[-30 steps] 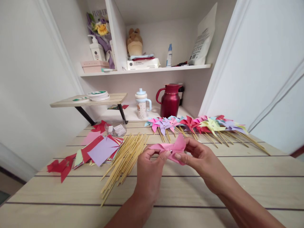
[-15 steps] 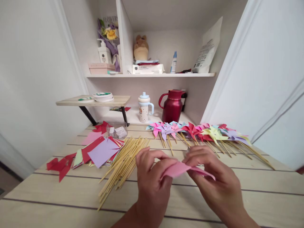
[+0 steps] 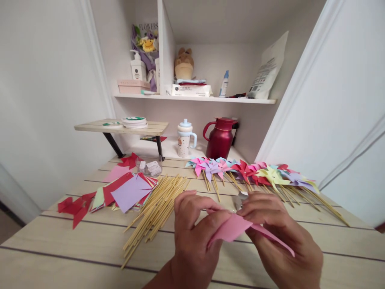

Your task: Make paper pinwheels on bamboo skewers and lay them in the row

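A pink paper piece (image 3: 231,229), bent along its length, is held up over the table between my hands. My left hand (image 3: 195,233) pinches its left side with thumb and curled fingers. Closed on the right side is my right hand (image 3: 279,228), a narrow flap of the paper sticking out below its fingers. A small silvery object (image 3: 241,198) shows just behind my right fingertips; what it is I cannot tell. Left of my left hand lies a loose pile of thin wooden sticks (image 3: 156,208). Beyond my hands rest several paper pinwheels on sticks (image 3: 245,170).
Coloured paper sheets (image 3: 130,192) and red cut paper (image 3: 76,206) lie at the left, near a clear box of small pieces (image 3: 150,166). At the back stand a cup (image 3: 184,140), a red jug (image 3: 220,138) and a small raised shelf (image 3: 120,127).
The pink paper and both hands sit slightly lower and further right in the picture. The paper's right flap points down more. More of the silvery object shows. The camera view has shifted slightly.
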The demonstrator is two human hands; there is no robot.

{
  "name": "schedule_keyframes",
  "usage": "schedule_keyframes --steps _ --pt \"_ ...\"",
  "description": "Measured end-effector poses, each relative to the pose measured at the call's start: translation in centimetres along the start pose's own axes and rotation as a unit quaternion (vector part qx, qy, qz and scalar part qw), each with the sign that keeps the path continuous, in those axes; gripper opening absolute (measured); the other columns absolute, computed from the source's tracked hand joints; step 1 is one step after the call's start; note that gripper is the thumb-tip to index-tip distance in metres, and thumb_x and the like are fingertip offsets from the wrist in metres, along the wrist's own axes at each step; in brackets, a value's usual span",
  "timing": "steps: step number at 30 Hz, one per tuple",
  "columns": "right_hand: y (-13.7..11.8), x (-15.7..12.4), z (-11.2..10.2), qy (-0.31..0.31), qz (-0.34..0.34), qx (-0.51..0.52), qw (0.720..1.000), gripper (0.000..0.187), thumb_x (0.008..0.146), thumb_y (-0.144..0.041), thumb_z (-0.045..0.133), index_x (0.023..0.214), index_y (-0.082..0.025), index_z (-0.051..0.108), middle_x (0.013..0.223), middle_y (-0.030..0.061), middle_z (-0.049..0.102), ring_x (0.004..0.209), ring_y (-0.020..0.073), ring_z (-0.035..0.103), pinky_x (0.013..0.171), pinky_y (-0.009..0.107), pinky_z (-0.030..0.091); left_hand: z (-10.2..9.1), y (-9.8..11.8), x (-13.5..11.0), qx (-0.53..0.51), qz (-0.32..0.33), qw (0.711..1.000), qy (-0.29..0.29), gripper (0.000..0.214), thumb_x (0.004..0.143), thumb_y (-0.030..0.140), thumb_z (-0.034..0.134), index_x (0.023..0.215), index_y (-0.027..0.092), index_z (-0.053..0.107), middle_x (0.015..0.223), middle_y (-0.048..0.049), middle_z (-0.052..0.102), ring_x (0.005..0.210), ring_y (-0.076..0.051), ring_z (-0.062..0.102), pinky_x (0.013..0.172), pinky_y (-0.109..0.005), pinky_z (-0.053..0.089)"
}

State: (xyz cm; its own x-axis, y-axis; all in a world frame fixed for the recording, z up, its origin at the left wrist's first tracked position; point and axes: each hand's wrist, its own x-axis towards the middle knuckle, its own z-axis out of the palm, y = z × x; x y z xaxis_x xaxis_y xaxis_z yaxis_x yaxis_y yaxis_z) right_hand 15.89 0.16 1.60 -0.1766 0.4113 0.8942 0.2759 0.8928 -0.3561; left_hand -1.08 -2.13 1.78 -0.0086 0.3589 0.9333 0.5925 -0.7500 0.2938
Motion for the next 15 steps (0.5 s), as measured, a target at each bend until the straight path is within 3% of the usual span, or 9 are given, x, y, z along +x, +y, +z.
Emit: schedule_keyframes --steps 7,15 --pt "0.3 -0.5 0.5 0.009 0.030 0.035 0.999 0.047 0.080 0.003 0.062 0.116 -0.027 0.062 0.090 0.0048 0.066 0.097 0.0263 0.058 0.089 0.048 0.046 -0.3 -0.2 0.6 -0.008 0.012 1.000 -0.017 0.021 0.091 0.013 0.055 0.092 0.025 0.073 0.084 -0.0017 0.066 0.082 -0.017 0.059 0.086 -0.036 0.045" --pt "0.1 -0.1 -0.2 -0.035 0.005 -0.005 0.999 0.031 0.080 -0.001 0.063 0.098 -0.026 0.066 0.087 0.0045 0.069 0.088 0.0267 0.061 0.086 0.048 0.045 -0.8 -0.1 1.1 0.037 0.060 0.997 -0.022 0.025 0.090 0.011 0.053 0.091 0.029 0.070 0.080 0.0020 0.071 0.076 -0.016 0.063 0.091 -0.037 0.043"
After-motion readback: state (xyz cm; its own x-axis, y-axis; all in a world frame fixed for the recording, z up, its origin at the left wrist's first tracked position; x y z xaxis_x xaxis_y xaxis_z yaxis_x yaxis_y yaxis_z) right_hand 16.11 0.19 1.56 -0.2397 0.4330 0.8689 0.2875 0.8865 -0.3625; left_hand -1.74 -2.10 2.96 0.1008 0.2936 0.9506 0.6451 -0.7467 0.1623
